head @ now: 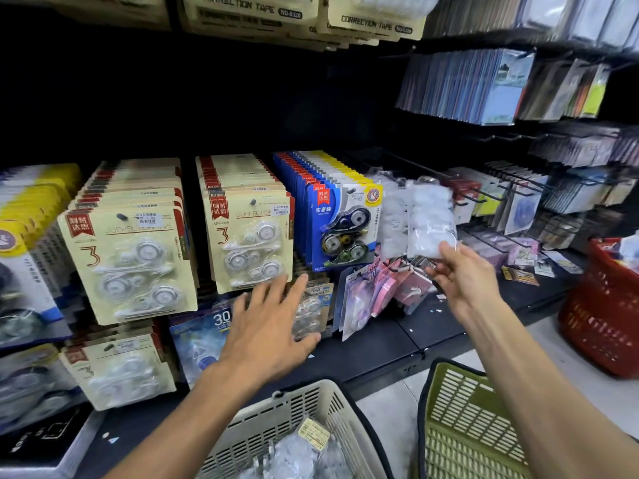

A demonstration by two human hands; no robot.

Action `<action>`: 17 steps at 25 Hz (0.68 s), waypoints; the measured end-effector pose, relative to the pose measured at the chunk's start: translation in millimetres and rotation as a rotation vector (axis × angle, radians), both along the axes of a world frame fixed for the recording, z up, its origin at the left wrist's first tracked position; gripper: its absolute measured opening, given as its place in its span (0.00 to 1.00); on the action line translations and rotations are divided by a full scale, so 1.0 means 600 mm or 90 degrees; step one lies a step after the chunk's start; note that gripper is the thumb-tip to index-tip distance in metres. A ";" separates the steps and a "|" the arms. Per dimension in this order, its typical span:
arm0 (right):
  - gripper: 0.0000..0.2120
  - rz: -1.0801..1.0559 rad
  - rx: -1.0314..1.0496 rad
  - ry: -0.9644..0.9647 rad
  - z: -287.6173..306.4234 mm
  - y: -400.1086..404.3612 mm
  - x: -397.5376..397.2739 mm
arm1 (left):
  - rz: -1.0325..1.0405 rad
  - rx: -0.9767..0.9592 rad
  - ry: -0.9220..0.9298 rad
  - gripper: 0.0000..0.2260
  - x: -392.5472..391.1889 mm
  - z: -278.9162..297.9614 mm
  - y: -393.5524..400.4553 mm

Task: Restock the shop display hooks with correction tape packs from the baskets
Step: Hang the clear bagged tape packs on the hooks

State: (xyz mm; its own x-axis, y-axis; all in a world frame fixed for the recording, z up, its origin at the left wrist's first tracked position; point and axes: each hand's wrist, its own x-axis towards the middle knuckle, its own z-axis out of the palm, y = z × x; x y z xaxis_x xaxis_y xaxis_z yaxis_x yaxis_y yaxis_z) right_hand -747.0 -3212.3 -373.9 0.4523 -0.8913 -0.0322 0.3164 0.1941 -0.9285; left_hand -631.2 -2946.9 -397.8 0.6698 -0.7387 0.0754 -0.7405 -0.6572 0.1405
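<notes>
Right hand pinches the lower edge of a clear correction tape pack, seemingly light and flexible; left hand hovers spread-fingered, holding nothing, before the carded packs.

Glossy clear plastic blisters on matt cream card packs; slatted plastic baskets, beige, green, red; shiny clear plastic pack; black metal hooks.
</notes>
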 end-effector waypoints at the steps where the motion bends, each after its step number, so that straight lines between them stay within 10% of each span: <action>1: 0.08 0.003 0.002 0.027 -0.007 -0.004 -0.001 | 0.003 0.008 0.010 0.43 0.004 -0.007 -0.001; 17: 0.07 -0.006 -0.015 0.071 -0.004 -0.009 0.007 | 0.005 -0.036 0.016 0.44 0.012 -0.024 -0.010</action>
